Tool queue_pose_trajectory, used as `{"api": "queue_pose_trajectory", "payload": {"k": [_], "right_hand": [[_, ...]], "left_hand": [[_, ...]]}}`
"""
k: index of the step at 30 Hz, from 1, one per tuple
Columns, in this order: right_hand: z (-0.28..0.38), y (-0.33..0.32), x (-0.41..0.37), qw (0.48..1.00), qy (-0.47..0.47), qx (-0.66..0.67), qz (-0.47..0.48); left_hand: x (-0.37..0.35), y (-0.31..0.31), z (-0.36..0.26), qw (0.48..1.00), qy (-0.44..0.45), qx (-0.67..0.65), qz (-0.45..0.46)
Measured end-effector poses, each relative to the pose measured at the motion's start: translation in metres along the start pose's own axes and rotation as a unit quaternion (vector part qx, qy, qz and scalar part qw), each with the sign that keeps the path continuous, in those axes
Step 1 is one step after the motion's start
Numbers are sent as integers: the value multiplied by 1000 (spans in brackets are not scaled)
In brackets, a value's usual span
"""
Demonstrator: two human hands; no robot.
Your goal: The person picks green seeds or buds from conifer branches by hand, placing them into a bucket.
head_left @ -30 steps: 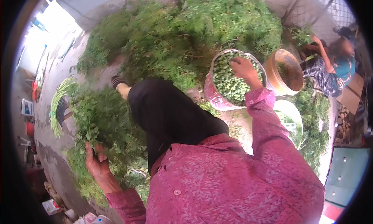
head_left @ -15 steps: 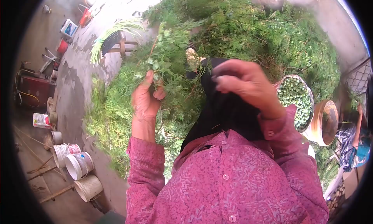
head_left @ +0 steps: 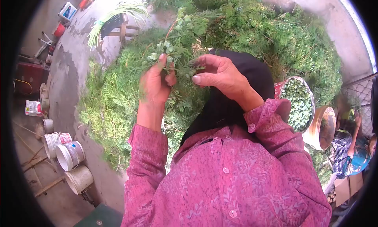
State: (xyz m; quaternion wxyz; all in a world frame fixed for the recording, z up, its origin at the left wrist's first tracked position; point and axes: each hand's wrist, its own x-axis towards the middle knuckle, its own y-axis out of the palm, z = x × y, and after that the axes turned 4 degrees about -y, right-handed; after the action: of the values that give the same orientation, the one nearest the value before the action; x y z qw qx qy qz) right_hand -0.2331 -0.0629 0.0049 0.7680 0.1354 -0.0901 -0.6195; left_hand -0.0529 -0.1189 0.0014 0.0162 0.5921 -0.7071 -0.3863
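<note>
My left hand (head_left: pixel 155 83) is closed around the stem of a cypress-like branch (head_left: pixel 171 47) with flat green sprays and pale green cones, holding it up in front of me. My right hand (head_left: pixel 226 77) reaches in from the right, thumb and forefinger apart, its fingertips right at the branch's side sprays and small cones. Behind the held branch lies a broad heap of similar cut greenery (head_left: pixel 110 101), spread around my legs. To the right of my knee stands a bucket (head_left: pixel 314 108) filled with picked green cones (head_left: pixel 295 103).
An orange-brown bucket (head_left: pixel 328 126) stands beside the cone bucket. Several white pails (head_left: pixel 69 158) line the left side. A small stool (head_left: pixel 125 30) bears a bundle of long green stalks (head_left: pixel 104 24). Another person (head_left: pixel 350 148) is at the far right.
My right hand has moved left from over my lap to the branch. The left hand still grips the branch, which sits slightly further right and higher.
</note>
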Motion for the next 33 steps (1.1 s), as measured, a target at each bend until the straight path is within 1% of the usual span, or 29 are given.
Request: {"api": "queue_pose_trajectory", "payload": {"k": [2, 4, 8, 11, 13, 14, 16, 17, 18, 20, 21, 22, 24, 25, 28, 29, 31, 32, 33], "right_hand": [[-1, 0, 0, 1000, -12, -5, -3], [-7, -3, 1, 1000, -8, -25, -7], [-10, -3, 4, 1000, -15, -19, -8], [-10, -1, 2, 1000, -4, -26, 4], [-8, -3, -2, 998, 49, -7, 27], [-8, -5, -6, 999, 45, -4, 30], [-11, -11, -16, 976, 141, 157, 49], [-11, -12, -16, 968, 135, 207, 39], [-10, -12, -15, 968, 134, 209, 40], [-3, -9, -12, 963, 123, 238, -25], [-10, -12, -9, 972, 101, 212, -3], [-13, -11, -7, 972, 98, 213, -4], [-19, -4, -4, 996, 17, 87, -24], [-22, -3, -1, 998, -10, 55, 10], [-25, 0, 1, 998, -1, 53, 36], [-26, 2, 0, 998, -1, 54, 33], [-26, 5, 0, 994, -40, 93, 43], [-26, 5, -2, 994, -41, 94, 41], [-25, 4, -3, 996, -56, 52, 42]], "left_hand": [[0, 2, 0, 1000, 7, -5, -1], [3, 2, 3, 1000, -3, -6, -22], [1, 7, 6, 1000, -10, -10, -14], [-1, 8, 8, 1000, -6, 6, -28], [-1, 5, 6, 999, 1, -26, -20], [2, 0, 3, 1000, 4, -23, -21], [5, -9, -3, 996, 21, -78, -32], [4, -7, -5, 996, 23, -76, -33], [0, -4, -7, 997, 23, -62, -41], [-4, -1, -7, 998, 21, -44, -49], [-4, 0, -6, 998, 17, -49, -45], [-4, 1, -6, 998, 13, -55, -42], [-1, -2, -1, 998, 5, -56, -25], [-1, -3, 1, 998, -4, -60, -9], [-3, 5, 11, 999, -11, -31, -10], [0, 3, 16, 999, -24, -35, 7], [2, 3, 20, 1000, -19, -23, -4], [2, 4, 21, 1000, -14, -11, -15], [2, 3, 22, 1000, -14, -10, -15]]}}
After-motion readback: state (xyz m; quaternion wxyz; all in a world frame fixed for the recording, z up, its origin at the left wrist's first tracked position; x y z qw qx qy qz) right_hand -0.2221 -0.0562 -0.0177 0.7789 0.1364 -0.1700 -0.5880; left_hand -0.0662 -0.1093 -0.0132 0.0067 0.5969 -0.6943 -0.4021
